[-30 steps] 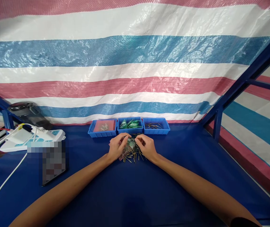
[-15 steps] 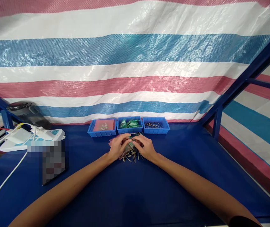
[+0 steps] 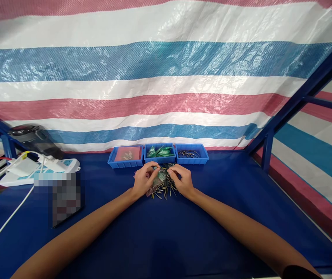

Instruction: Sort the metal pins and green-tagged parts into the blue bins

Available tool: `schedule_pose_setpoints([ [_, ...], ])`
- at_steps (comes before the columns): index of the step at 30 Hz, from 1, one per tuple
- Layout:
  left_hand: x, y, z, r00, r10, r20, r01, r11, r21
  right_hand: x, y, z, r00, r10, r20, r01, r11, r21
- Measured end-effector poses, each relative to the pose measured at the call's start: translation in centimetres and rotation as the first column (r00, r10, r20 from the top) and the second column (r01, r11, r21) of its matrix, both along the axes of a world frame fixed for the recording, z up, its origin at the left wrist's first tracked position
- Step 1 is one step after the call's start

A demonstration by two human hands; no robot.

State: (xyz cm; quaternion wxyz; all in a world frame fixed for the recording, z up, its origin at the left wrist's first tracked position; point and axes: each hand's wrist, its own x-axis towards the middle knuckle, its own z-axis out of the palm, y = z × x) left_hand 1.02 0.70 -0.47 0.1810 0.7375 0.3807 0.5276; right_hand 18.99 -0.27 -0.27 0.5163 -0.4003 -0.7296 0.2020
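My left hand (image 3: 143,181) is closed in a pinch above the left side of a small heap, its thumb and index fingertips close together. Opposite it, my right hand (image 3: 184,181) also pinches, over the heap's right side. What either hand holds, if anything, is too small to make out. Beneath and between them lie many thin brass-and-steel pins (image 3: 163,190), shaped like small bits, mixed with clear and greenish plastic bags (image 3: 160,177). Pinkish plastic shows partly under my left hand.
Behind the heap stand three blue bins: the left bin (image 3: 125,164) with pink bags, the middle bin (image 3: 159,159) with green bags, the right bin (image 3: 192,160) with loose pins. At left are a power strip (image 3: 73,167), white cables, a blurred device (image 3: 66,203) and a dark bottle (image 3: 35,139).
My hands have moved apart from each other, the right one slightly to the right. More of the pins and bags now shows between them.
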Motion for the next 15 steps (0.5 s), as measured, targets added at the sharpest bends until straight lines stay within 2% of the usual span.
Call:
schedule_pose_setpoints([
  [4, 0.08, 0.08, -0.24, 0.999, -0.007, 0.044, 0.007, 1.000, 0.001, 0.04, 0.10, -0.04, 1.000, 0.005, -0.024, -0.006, 1.000, -0.027],
  [15, 0.09, 0.10, -0.29, 0.998, -0.031, 0.062, 0.028, 0.999, 0.034, -0.09, 0.16, -0.12, 1.000, 0.023, -0.005, -0.022, 0.999, 0.029],
])
